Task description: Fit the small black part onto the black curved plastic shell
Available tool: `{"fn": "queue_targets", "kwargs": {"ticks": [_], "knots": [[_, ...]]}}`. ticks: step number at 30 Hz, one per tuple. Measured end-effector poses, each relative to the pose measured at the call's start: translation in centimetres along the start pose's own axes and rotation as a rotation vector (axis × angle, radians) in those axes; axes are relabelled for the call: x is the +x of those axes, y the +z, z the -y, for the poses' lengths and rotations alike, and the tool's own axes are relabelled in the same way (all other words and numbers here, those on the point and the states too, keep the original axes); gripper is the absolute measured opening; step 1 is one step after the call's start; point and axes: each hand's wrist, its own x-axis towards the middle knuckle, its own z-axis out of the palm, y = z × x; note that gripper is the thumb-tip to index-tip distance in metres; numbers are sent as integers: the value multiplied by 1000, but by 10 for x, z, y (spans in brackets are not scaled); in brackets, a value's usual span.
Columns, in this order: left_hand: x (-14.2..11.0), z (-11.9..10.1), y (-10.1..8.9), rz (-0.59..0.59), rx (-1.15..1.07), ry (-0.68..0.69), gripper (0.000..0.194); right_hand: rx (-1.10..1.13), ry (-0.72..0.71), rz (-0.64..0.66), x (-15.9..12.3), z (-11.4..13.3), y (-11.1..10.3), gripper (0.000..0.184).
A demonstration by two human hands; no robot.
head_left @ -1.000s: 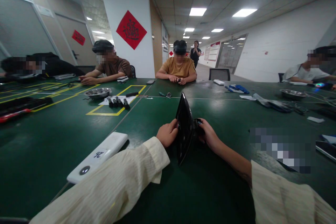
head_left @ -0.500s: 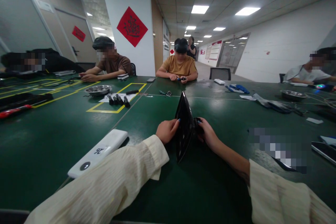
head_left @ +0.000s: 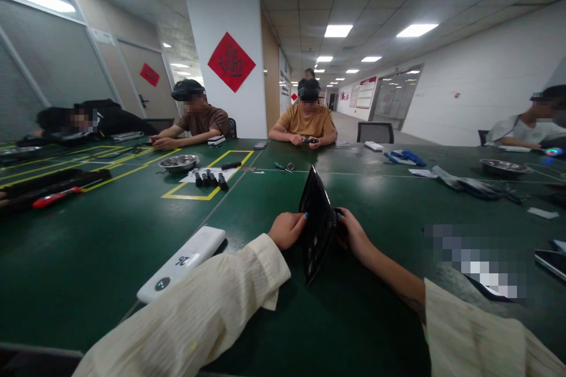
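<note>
A: Left grip (head_left: 287, 230) first, pinching what exactly?

B: Pinching the black panel (head_left: 319, 230) by the look of it, with the thumb (head_left: 299, 221) flat on the broad face and the other fingers mostly hidden, so can't tell how far round the edge

A: And over on the right grip (head_left: 354, 235)?

B: Closed around a dark piece (head_left: 340, 238) on the opposite face, probably, just too dim to tell if part of the panel or a separate bit

A: Nearer to which hand, then?

B: To neither, tbh, smack between the two, so to the right of the left grip and to the left of the right one

A: Long axis?

B: Seems upright with a bit of lean, almost edge-on in the head view, with the visible face turned leftward, but heavily foreshortened, so wouldn't swear to the true long side

A: Resting on the green tabletop (head_left: 375, 188)?

B: Can't tell from the bottom corner, maybe touching, maybe just above, but definitely well apart from the white device (head_left: 181, 265) lying beside the left sleeve (head_left: 230, 291)
</note>
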Motion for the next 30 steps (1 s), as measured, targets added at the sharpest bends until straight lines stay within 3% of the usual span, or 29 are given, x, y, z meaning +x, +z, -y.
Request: {"fn": "queue_targets", "kwargs": {"ticks": [18,30], "knots": [[0,0,3,-33,98,-155,59,4,41,-19,1,1,7,36],[-1,-3,2,-52,118,-140,51,3,37,-5,-1,5,10,34]]}}
